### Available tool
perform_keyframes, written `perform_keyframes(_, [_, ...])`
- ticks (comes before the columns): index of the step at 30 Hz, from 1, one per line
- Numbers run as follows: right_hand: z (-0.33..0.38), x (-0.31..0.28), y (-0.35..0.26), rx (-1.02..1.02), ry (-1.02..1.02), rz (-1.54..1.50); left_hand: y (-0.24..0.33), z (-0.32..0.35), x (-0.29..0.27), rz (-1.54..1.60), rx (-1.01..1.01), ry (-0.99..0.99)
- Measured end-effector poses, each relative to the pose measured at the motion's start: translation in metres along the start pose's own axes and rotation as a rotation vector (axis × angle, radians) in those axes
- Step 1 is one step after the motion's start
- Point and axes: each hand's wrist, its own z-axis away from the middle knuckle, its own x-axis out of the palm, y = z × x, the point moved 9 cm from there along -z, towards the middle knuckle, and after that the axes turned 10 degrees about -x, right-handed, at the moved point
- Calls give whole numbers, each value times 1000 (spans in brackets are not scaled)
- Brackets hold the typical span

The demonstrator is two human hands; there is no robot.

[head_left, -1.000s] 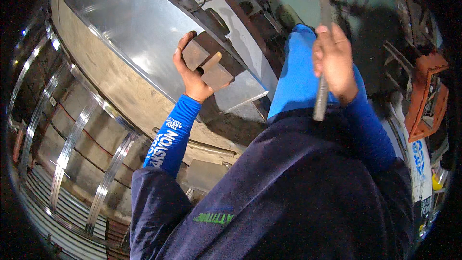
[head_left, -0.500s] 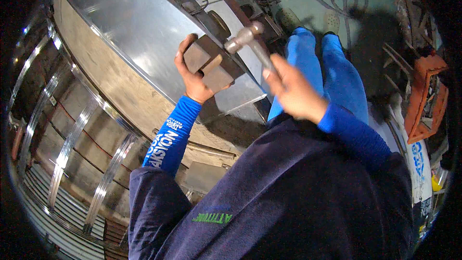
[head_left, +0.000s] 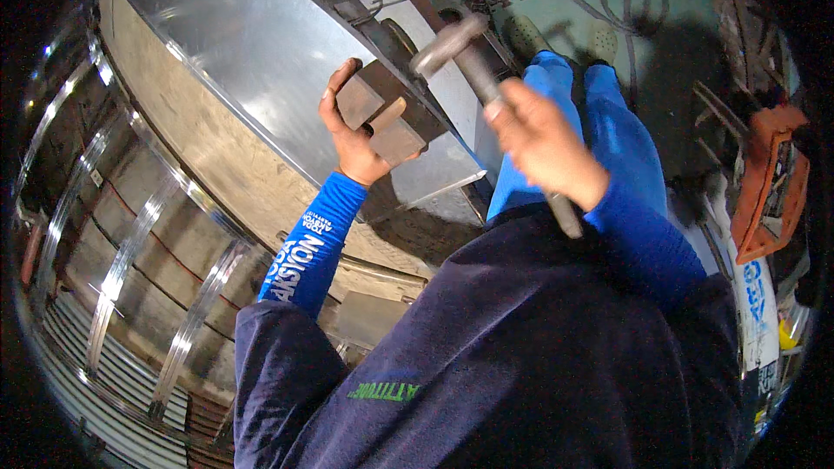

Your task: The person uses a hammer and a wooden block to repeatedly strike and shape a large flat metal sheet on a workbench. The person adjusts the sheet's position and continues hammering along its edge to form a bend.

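1. Nearest in the view, the person's dark navy top is filling the lower middle, with blue sleeves running up and out to both hands.
2. The left hand (head_left: 354, 141) is gripping a brown, blocky steel backing piece (head_left: 388, 113), fingers wrapped round its near-left side and pressing it against the edge of the shiny flat sheet-metal panel (head_left: 252, 43).
3. To the right, the right hand (head_left: 546, 149) is closed round the grey handle of a steel hammer (head_left: 450, 42); the hand is blurred, and the hammer head is sitting just above and right of the block, near it but seemingly not touching.
4. To do this well, I judge the block should be sitting flush against the panel edge, and the left fingers should be kept behind its struck face, since they are lying close to the hammer's path.
5. Short, square blows probably suit better than heavy ones, as a glancing hit could slide off the block onto the thumb or dent the sheet.
6. On the left, curved, ribbed shiny metal bands (head_left: 122, 252) are wrapping a large drum-like body.
7. Farther off, blue trouser legs (head_left: 599, 122) are standing on a green floor (head_left: 643, 17), with an orange tool (head_left: 769, 182) at the far right.
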Motion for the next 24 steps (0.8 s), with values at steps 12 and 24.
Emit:
perform_keyframes(12, [-6, -5, -3, 109, -45, -107, 0, -1, -1, -15, 11, 18])
perform_keyframes(24, [-18, -5, 3, 173, -61, -202, -6, -4, -2, 15, 30, 48])
